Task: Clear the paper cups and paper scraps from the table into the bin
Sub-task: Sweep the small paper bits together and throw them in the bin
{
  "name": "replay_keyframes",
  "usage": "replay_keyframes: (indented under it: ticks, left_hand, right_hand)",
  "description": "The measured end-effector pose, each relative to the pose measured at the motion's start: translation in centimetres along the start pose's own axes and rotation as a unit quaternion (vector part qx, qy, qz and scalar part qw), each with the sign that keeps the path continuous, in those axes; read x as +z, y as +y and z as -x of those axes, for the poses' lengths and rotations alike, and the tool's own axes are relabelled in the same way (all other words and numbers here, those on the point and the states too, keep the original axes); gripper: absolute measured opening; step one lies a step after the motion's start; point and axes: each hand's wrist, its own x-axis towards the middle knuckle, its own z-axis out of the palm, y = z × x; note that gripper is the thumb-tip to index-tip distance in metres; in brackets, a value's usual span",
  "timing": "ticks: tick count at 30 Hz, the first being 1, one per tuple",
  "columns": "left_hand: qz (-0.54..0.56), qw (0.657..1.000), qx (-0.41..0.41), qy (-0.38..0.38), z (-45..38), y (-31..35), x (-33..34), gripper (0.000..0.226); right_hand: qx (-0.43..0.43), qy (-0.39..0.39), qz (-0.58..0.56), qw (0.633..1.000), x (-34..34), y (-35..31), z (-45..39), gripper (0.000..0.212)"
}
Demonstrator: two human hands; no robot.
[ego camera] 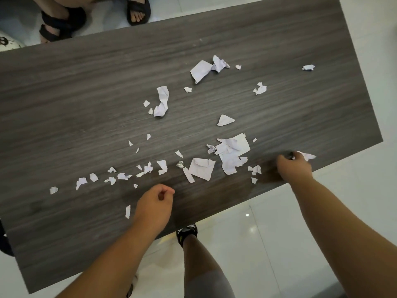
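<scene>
Gathering paper scraps (202, 168) strewn across grey wood-grain table (86, 104), head view. Pinching one white scrap (308, 155) in right hand (293, 166) at near right table edge. Hovering left hand (155, 201) over near edge, fingers curled, holding nothing visible. Seeing no cups, no bin. Judging collection early; next needing sweeping of remaining scraps into one pile.

Left grip (155, 203) curled, right grip (294, 166) clenched

White paper scraps (202, 168), dark grey woodgrain table (86, 93) (streaked), black sandals (137, 9), glossy white floor (300, 233)
</scene>
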Motion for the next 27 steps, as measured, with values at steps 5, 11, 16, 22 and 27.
replay_keyframes:
  ticks: [5,11,16,22,27]
  left_hand:
    - [-0.013,1.0,0.009,-0.026,0.2,0.4,0.8,0.022]
    - [-0.022,0.999,0.016,-0.041,-0.9,1.0,0.8,0.019]
    - [-0.06,0.997,0.025,-0.042,-1.1,0.7,0.3,0.019]
    - [-0.056,0.997,0.037,-0.043,-0.8,0.1,0.0,0.014]
    - [0.01,0.996,0.049,-0.078,-1.8,0.6,-0.1,0.021]
  right_hand:
    - [-0.108,-0.014,0.054,0.993,2.0,-2.2,2.1,0.062]
    - [-0.255,-0.045,0.152,0.954,5.9,-5.7,6.4,0.065]
    - [-0.276,-0.046,0.239,0.93,7.1,-6.5,7.5,0.074]
    - [-0.267,-0.084,0.219,0.935,8.7,-5.4,9.3,0.126]
    - [-0.283,-0.026,0.344,0.895,10.5,-4.2,10.4,0.136]
